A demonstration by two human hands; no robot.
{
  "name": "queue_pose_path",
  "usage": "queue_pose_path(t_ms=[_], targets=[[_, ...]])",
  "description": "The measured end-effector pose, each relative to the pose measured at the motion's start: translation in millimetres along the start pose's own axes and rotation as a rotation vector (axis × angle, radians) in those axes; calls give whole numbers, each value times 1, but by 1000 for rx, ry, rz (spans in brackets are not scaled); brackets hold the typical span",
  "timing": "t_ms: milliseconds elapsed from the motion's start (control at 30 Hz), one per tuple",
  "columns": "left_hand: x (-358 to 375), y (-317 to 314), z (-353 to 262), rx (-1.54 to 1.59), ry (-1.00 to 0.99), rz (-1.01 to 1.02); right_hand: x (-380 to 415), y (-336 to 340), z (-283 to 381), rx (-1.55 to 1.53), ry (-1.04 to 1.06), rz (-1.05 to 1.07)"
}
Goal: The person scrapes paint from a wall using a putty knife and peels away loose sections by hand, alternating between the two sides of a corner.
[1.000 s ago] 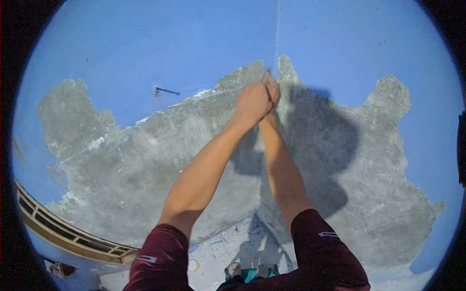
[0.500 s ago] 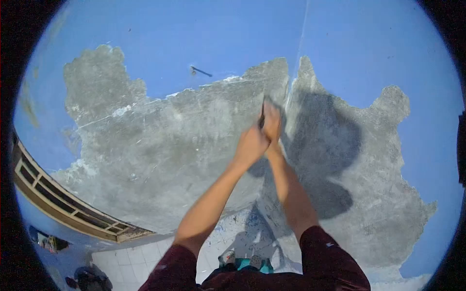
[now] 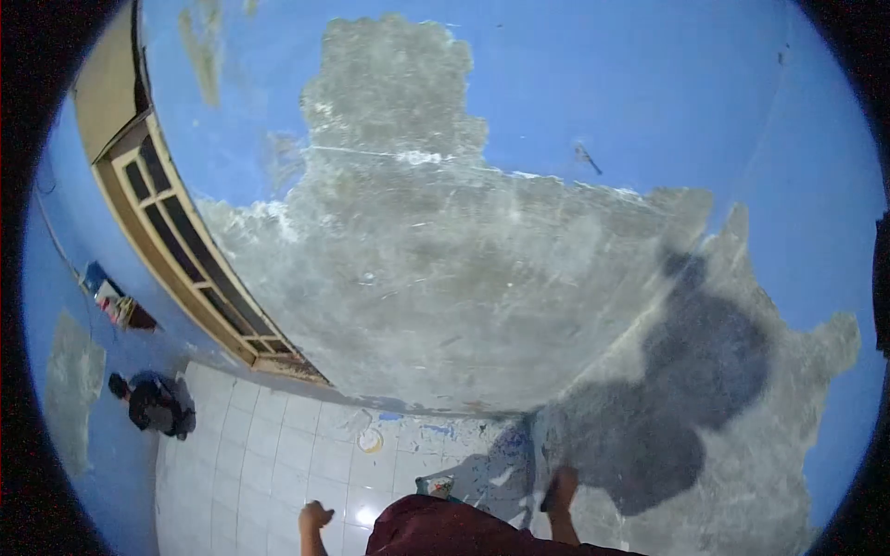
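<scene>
The right hand (image 3: 565, 486) is clamping around a dark, narrow, flat tool (image 3: 552, 492), which is hanging near the white tiled floor's (image 3: 250, 445) wall corner; it is probably light and stiff, suiting a palm grip. The left hand (image 3: 317, 513) is curling, its closure remaining unclear. Near the floor's wall-side edge, a round white-and-yellow tub-like object (image 3: 370, 440) is resting, any contents being indistinct.
</scene>
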State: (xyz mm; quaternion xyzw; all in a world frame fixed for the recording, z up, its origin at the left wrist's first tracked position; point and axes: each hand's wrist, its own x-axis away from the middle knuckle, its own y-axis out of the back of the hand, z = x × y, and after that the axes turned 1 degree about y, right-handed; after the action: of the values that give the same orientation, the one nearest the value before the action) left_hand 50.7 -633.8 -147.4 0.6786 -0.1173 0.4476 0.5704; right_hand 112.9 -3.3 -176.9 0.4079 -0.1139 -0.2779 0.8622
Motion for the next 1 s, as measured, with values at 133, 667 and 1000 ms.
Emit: queue_pose_path(t_ms=[133,667,1000], targets=[[-38,-12,17,322,-20,-463,-30,85,-8,-997,88,-616],[53,-17,-164,79,-645,-21,2,112,-4,-591,-9,-790],[48,-26,-139,-27,-672,-54,2,167,51,157,127,-469]])
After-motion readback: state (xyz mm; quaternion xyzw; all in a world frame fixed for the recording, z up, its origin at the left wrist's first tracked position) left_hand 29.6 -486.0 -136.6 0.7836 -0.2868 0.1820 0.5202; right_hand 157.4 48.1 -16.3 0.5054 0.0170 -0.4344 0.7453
